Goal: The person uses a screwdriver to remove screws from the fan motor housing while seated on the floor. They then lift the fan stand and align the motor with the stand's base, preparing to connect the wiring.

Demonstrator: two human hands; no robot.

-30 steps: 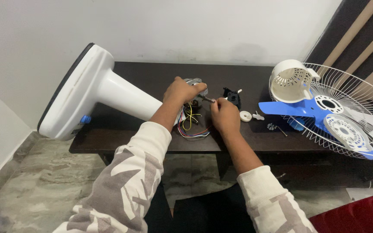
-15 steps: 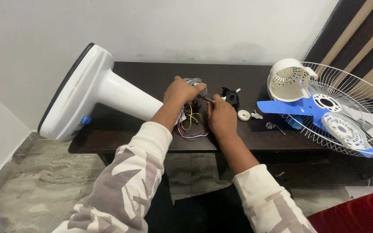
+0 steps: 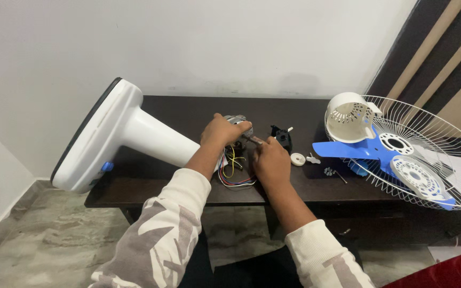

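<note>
Left grip: the left hand (image 3: 221, 133) is closed over the small grey metal fan motor (image 3: 236, 121), fingers wrapped across its top, pinning it at the end of the stand's neck.
Right grip: the right hand (image 3: 269, 159) pinches a thin metal tool, apparently a screwdriver (image 3: 253, 140), whose tip points at the motor just under the left fingers.
Wires: a loose bundle of red, yellow and dark wires (image 3: 235, 169) hangs from the motor onto the table, between the two wrists.
Change: against half a second ago, both hands hold almost the same places; the right hand has only edged a little along the tool, so the work at the motor is ongoing rather than finished.
Stand: the white plastic fan stand with its flat oval base (image 3: 114, 136) lies on its side, base to the left, overhanging the table edge.
Loose parts: a black plastic piece (image 3: 282, 136), a white round knob (image 3: 297, 159) and small screws lie just right of the hands.
Further right: a white motor cover (image 3: 349, 116), blue fan blades (image 3: 372, 150) and a white wire guard (image 3: 439, 160).
Surface: a low, dark wooden table (image 3: 316, 184).
Room: plain white wall behind, marbled stone floor (image 3: 38, 242) below.
</note>
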